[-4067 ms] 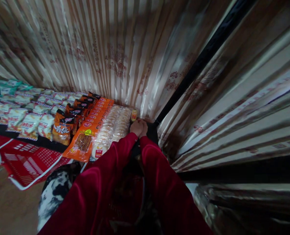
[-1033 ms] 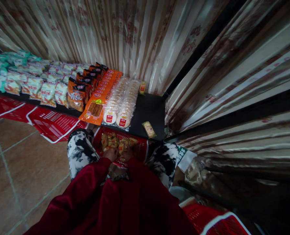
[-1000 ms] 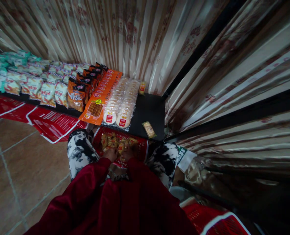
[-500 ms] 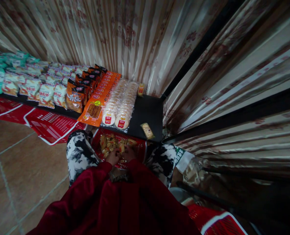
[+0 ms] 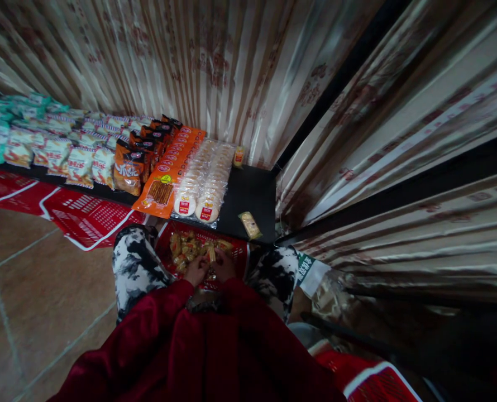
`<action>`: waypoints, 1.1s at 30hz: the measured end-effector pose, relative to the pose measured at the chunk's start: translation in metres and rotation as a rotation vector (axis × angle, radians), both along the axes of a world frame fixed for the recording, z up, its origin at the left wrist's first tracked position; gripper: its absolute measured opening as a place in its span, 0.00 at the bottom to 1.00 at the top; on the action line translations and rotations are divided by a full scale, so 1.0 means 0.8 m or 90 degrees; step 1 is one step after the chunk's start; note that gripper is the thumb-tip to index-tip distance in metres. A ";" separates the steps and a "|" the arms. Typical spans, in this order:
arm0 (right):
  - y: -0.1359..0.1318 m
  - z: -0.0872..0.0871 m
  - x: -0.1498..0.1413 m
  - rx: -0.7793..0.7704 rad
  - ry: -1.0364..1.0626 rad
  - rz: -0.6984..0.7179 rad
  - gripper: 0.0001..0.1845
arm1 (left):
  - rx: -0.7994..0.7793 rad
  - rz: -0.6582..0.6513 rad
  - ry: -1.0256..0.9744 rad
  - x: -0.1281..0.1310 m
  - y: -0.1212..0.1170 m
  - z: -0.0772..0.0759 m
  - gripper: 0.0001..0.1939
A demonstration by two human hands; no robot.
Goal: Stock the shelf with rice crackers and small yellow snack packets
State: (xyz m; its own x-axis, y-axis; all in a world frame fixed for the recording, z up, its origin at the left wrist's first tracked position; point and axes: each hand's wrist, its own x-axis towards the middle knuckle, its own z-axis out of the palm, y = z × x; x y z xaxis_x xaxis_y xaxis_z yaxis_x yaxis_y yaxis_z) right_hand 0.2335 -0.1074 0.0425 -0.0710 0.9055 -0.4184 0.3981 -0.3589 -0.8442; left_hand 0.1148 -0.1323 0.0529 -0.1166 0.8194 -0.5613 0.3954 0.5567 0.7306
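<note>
Both hands reach into a red basket (image 5: 240, 252) between my knees, which holds several small yellow snack packs (image 5: 185, 247). My left hand (image 5: 196, 270) is curled over the packs, fingers closed; what it grips is hidden. My right hand (image 5: 223, 266) pinches an upright yellow pack (image 5: 211, 253) just beside it. On the black shelf (image 5: 252, 190) ahead lie a single small pack (image 5: 249, 224) near the front edge and another small pack (image 5: 238, 156) at the back.
Rows of round white cracker packs (image 5: 204, 181), orange snack packs (image 5: 168, 176), dark orange bags (image 5: 133, 162) and white bags (image 5: 60, 159) fill the shelf leftward. Red baskets (image 5: 81, 215) lie below it and another red basket (image 5: 369, 379) sits at lower right. Striped curtains hang behind and right.
Four seconds ago both hands were at the back of the shelf by the small pack; now they are down in the basket. Within the last second they shifted slightly among the packs.
</note>
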 end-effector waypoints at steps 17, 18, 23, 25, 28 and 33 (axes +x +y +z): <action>-0.012 0.040 0.015 0.016 0.069 -0.010 0.25 | 0.036 0.087 -0.126 0.010 0.001 0.021 0.02; -0.012 0.040 0.017 0.021 0.075 -0.008 0.24 | 0.027 0.096 -0.140 0.012 0.002 0.025 0.02; -0.012 0.045 0.029 0.063 0.118 0.007 0.22 | 0.029 0.142 -0.199 0.022 0.008 0.040 0.05; -0.012 0.047 0.034 0.096 0.129 0.006 0.23 | 0.070 0.157 -0.199 0.025 0.010 0.041 0.06; -0.014 0.049 0.039 0.120 0.141 0.011 0.24 | 0.131 0.180 -0.213 0.028 0.012 0.037 0.13; -0.016 0.055 0.043 0.123 0.151 0.015 0.24 | 0.164 0.216 -0.232 0.034 0.012 0.042 0.23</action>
